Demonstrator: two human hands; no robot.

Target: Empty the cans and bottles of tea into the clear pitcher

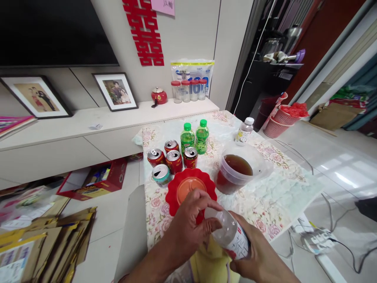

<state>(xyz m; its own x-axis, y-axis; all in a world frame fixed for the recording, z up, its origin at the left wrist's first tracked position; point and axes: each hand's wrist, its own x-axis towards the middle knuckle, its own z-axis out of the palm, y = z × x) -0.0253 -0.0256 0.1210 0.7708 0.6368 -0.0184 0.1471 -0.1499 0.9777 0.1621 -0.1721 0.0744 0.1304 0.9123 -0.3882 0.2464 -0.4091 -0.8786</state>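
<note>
My right hand [253, 247] is wrapped around a clear plastic bottle [228, 230] with a white label, held tilted over the near edge of the table. The fingers and thumb of my left hand [194, 216] close around the whitish bottle cap [212, 213] at its upper end. Just beyond my left hand lies a red scalloped dish [173, 196] with an orange middle. To its right, a translucent plastic tub [225, 182] contains dark brown liquid. Several opened drink cans [174, 161] stand behind the dish, beside two green-capped bottles [202, 137].
Another white-capped bottle [245, 131] stands at the table's back right. A clear lid-like sheet [263, 163] lies by the tub. Beyond is a white cabinet [118, 122] with red-lidded jars [193, 90]. Flattened cardboard [55, 243] lies left; a power strip [318, 239] and cables lie right.
</note>
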